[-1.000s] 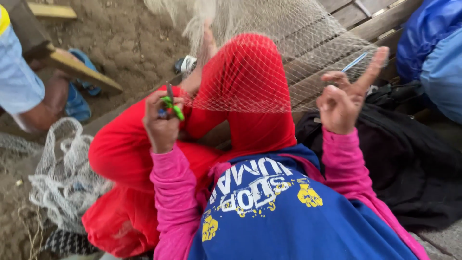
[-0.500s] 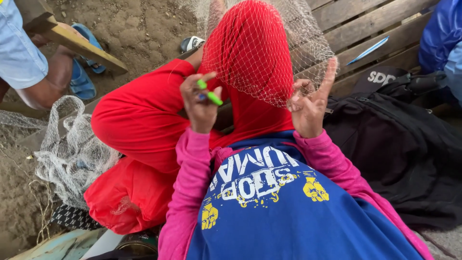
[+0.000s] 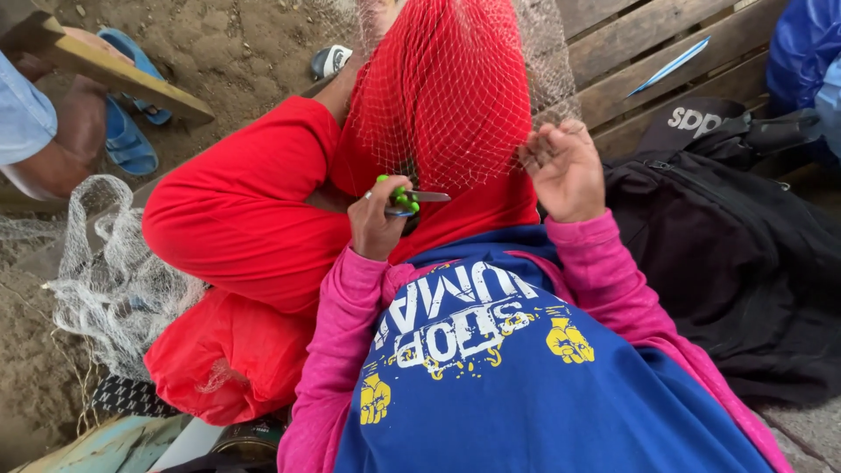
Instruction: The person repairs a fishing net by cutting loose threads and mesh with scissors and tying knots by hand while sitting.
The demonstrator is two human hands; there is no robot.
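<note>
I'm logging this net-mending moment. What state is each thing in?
Left hand: closed on the green-handled scissors.
Scissors: blades shut, pointing right.
Right hand: fingers pinching the fine mesh net.
Net: draped over the raised red-clothed knee.
Black backpack: lying flat.

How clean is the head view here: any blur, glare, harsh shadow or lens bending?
Head view: even, soft daylight, no glare; left hand with the scissors and right hand on the net are sharp; only faint shade lies under the raised knee; the bench planks run slanted, showing a tilted, wide-angle look.
</note>
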